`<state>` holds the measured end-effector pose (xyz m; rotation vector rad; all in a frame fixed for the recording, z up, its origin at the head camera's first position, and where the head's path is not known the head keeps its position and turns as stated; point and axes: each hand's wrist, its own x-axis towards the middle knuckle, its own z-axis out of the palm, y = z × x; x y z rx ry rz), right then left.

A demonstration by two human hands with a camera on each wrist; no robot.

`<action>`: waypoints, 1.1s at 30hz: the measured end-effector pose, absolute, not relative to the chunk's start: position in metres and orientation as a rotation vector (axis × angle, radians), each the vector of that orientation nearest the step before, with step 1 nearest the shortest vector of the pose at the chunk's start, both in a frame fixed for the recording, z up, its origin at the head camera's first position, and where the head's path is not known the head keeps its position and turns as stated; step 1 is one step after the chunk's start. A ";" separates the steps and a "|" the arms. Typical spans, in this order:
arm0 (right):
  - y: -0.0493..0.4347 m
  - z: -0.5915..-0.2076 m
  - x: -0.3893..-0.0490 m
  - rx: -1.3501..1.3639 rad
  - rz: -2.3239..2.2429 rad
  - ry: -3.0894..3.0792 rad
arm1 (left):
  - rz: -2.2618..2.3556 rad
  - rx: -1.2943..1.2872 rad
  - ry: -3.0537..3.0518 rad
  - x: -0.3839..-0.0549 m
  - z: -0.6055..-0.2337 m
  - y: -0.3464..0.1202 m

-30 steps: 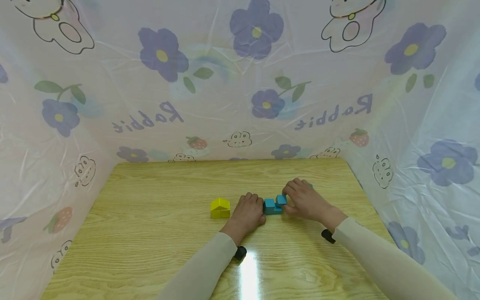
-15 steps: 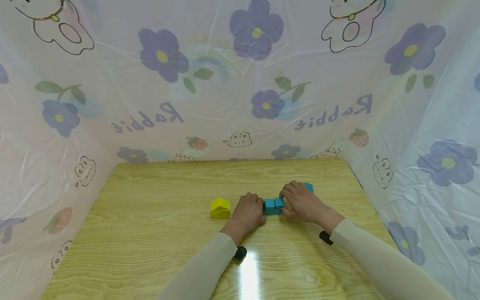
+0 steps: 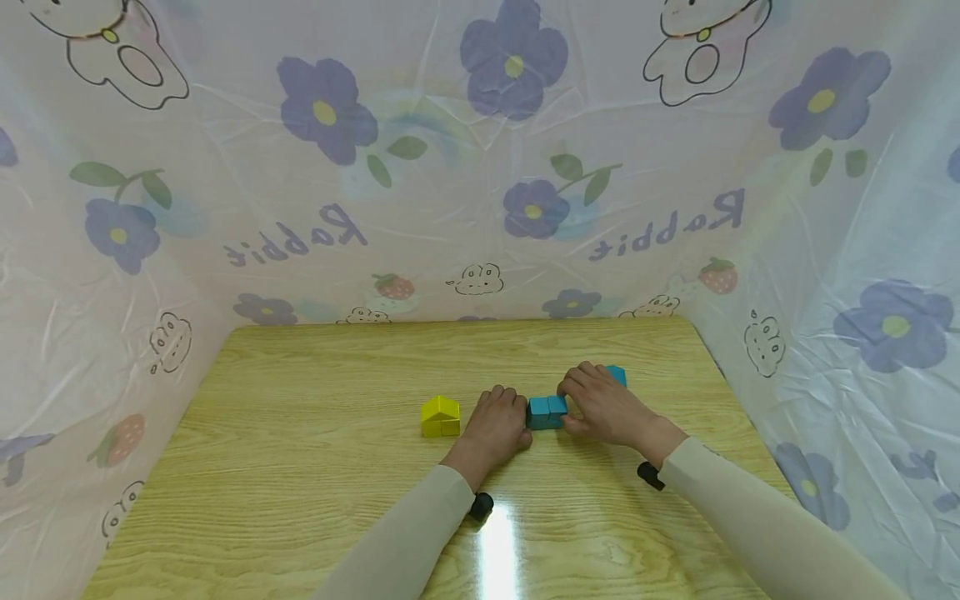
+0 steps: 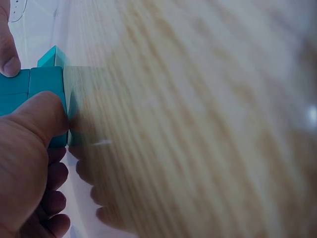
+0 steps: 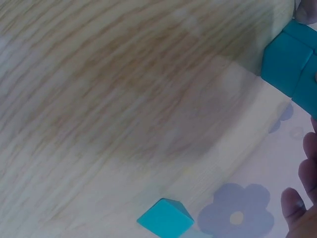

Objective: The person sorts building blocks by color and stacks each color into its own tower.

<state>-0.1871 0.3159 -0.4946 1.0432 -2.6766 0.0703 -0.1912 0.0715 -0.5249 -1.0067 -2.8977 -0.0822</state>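
Observation:
Blue wooden blocks [image 3: 539, 412] stand together on the table, with two upper cubes side by side. On their left is my left hand [image 3: 492, 425]; in the left wrist view its thumb [image 4: 42, 111] lies against the front of a blue cube, other fingers behind. My right hand [image 3: 603, 407] holds the upper right cube [image 3: 557, 406] between thumb and fingers, and this cube now sits flush against its neighbour. Beyond the right hand, partly hidden, is a blue triangular block [image 3: 617, 375], also lying apart in the right wrist view [image 5: 166, 218].
Left of my left hand stands a small yellow house-shaped stack [image 3: 440, 417], a triangular block over smaller blocks. The wood-grain table [image 3: 315, 467] reaches back to a flower-printed curtain [image 3: 420, 192], which also hangs on both sides.
My right hand has moved slightly left and down, lowering the blue cube beside the other upper cube. More of the triangular block shows behind it. The left hand has stayed put.

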 end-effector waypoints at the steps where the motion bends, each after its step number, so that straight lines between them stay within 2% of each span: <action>1: 0.316 -0.494 -0.187 1.042 0.074 -2.683 | -0.081 -1.005 -2.897 -0.191 -0.525 0.072; 23: 0.315 -0.491 -0.187 1.024 0.128 -2.735 | -0.063 -0.984 -2.913 -0.192 -0.526 0.073; 33: 0.337 -0.478 -0.200 0.838 0.148 -2.665 | -0.088 -0.982 -2.917 -0.191 -0.526 0.073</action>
